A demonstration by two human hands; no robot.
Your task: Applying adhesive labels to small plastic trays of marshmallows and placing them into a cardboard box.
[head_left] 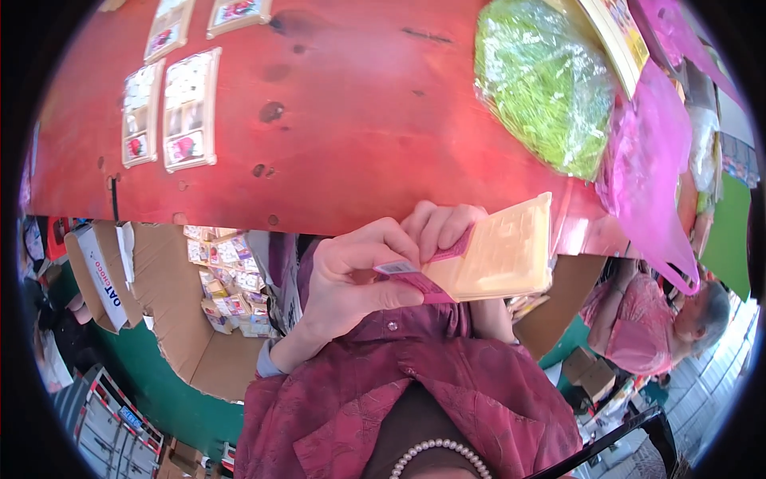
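Note:
Just off the table's near edge I hold a shallow cream plastic tray [499, 255], tilted with its moulded face up. A pink printed card sleeve [423, 279] wraps the tray's left end. My left hand [347, 275] pinches the sleeve's left side between thumb and fingers. Curled at the far side of the same end are the fingers of my right hand [443, 226], closed on the sleeve and tray; its thumb is hidden. Similar filled trays [190, 112] with white pieces and red flower pictures lie at the table's far left.
The red table [351, 120] has dark worn spots. A clear bag of green shredded strands [542, 96] and a pink plastic bag [650, 160] lie at right. Below left stands an open cardboard box [171, 303] with many small packs [231, 279]. Another person [646, 323] is at right.

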